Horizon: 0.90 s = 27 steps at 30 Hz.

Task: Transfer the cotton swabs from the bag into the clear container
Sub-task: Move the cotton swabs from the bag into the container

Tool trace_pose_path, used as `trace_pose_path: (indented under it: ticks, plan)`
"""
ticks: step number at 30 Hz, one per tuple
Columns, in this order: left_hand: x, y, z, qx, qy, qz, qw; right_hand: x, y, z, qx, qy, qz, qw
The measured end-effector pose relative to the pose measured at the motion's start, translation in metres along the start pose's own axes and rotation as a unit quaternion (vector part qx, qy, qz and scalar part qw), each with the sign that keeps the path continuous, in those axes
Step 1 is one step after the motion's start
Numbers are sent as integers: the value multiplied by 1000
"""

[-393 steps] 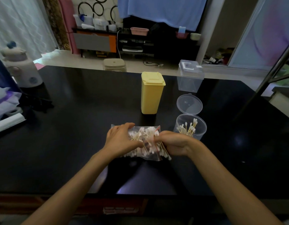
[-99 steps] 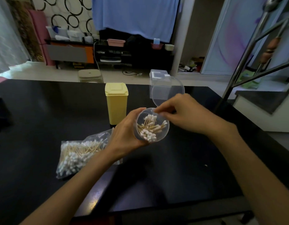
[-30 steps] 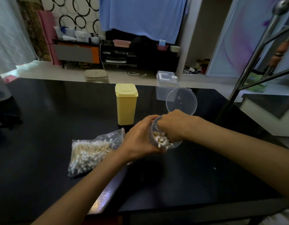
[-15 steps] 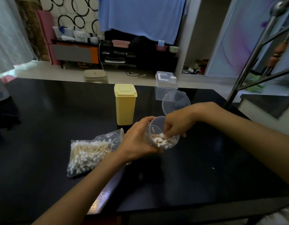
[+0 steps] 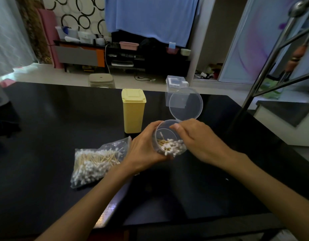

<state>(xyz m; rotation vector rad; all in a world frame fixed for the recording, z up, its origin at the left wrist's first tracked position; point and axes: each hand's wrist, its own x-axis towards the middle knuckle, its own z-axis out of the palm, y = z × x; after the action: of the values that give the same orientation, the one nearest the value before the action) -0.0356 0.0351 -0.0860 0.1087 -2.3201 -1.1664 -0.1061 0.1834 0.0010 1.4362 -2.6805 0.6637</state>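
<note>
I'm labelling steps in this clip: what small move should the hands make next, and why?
Probably the right hand should leave the clear container and go back to the bag for more swabs. The bag on the table still holds many, the container in the left hand looks only part full, and its hinged lid stands open.

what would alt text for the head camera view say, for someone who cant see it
A left hand holds a tilted clear container of cotton swabs above a black table, its hinged lid open, while the right hand reaches its rim. A bag of swabs lies left, a yellow box behind.
</note>
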Motion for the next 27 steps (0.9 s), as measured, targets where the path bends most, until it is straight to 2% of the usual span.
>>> trace_pose_path:
  ticks: [5, 13, 23, 27]
  plan:
    - [3, 3, 5, -1, -14, 8, 1000, 3, -7, 5, 21, -90, 21, 996]
    - [2, 15, 9, 8, -20, 23, 999, 29, -5, 11, -38, -65, 48, 996]
    - [3, 9, 6, -45, -30, 27, 998, 11, -2, -14, 67, 31, -5, 997]
    - [2, 7, 6, -49, -30, 27, 998, -5, 3, -17, 139, 113, -45, 983]
